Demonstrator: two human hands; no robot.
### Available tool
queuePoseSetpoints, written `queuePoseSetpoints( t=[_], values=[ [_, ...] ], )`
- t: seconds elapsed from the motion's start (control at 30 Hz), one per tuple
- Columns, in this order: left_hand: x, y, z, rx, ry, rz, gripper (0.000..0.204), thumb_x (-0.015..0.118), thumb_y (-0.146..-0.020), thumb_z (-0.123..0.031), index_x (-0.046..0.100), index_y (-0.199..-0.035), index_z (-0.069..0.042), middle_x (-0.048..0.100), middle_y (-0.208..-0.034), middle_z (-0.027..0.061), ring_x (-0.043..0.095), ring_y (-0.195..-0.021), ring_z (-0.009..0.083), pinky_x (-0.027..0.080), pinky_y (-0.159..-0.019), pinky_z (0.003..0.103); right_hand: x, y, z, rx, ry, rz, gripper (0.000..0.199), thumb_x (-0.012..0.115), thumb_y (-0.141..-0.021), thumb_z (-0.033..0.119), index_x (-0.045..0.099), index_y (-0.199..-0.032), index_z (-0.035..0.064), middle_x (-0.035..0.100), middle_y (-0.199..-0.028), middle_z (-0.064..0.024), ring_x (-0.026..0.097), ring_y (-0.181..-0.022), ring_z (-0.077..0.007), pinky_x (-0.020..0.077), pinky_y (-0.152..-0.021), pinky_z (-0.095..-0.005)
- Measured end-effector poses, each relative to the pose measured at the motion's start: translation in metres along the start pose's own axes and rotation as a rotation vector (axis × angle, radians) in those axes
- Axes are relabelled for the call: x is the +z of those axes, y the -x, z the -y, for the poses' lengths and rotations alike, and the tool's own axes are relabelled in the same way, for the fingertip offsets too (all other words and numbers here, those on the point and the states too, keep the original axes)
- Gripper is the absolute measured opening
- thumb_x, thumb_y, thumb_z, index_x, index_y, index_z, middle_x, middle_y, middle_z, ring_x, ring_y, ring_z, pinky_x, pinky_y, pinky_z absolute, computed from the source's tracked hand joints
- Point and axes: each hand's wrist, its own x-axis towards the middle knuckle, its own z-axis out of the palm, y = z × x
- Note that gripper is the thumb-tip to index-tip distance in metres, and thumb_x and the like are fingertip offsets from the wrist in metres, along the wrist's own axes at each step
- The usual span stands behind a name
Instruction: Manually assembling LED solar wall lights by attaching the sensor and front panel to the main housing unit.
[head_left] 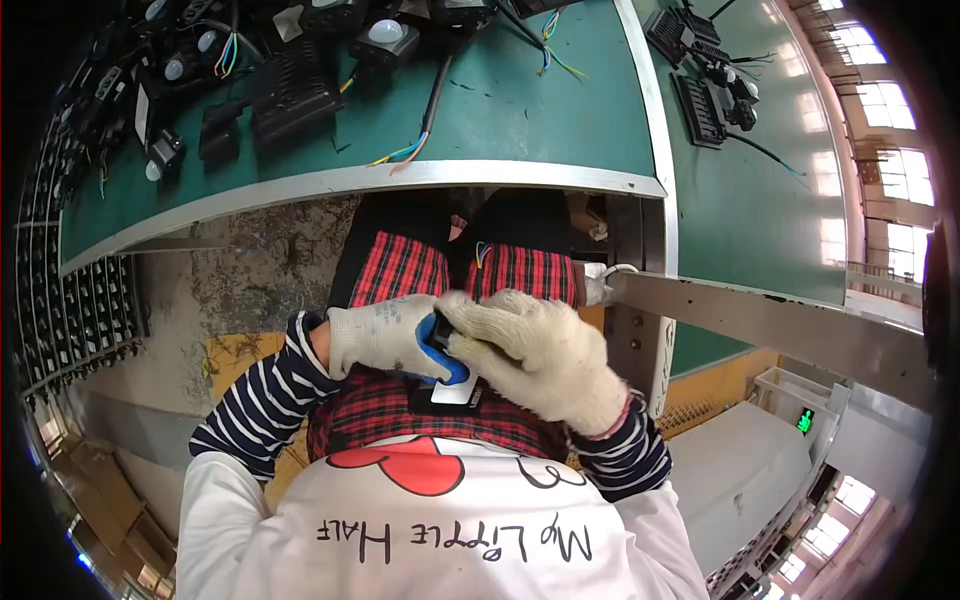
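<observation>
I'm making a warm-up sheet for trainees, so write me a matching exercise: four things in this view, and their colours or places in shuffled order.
Things:
1. Left glove
2. Right glove
3. Small black piece
4. Bench top ahead

Colours or places:
A. Green
B. Between the two hands
C. Pale, with blue on the gripping side
D. Cream, no blue visible

Pairs: 1-C, 2-D, 3-B, 4-A

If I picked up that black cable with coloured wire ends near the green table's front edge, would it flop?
The black cable, thick and only gently bent, is probably fairly stiff. The coloured wires look likelier to flop, being thin and splayed. A tug might drag the black housings, where its far end seems to lead.
</observation>
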Motion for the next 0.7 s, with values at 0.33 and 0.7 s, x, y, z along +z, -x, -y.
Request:
queuePoseSetpoints(
  t=[0.33,0.7],
  values=[
    [0.008,0.022,0.005,0.014,0.407,-0.082,0.062,0.081,-0.079,-0.022,0.052,-0.13,-0.001,0.065,-0.115,0.0104,0.063,-0.1,0.0185,0.051,-0.087,0.031,0.006,-0.003,-0.028,0.177,-0.386,0.252,0.077,0.079,-0.077,0.036,0.048,-0.141,0.0049,0.068,-0.114,-0.0151,0.066,-0.101,-0.0213,0.0522,-0.089,-0.0323],
    [0.04,-0.012,0.045,0.422,0.303,-0.717,0.077,0.075,-0.082,-0.012,0.035,-0.147,-0.002,0.045,-0.146,0.0152,0.045,-0.134,0.0251,0.036,-0.111,0.036,0.034,-0.021,0.01,0.287,-1.579,-0.604,0.042,0.064,-0.094,0.02,0.053,-0.129,-0.0002,0.062,-0.09,-0.0008,0.051,-0.058,-0.0022,0.0385,-0.046,-0.0158]
  ],
)
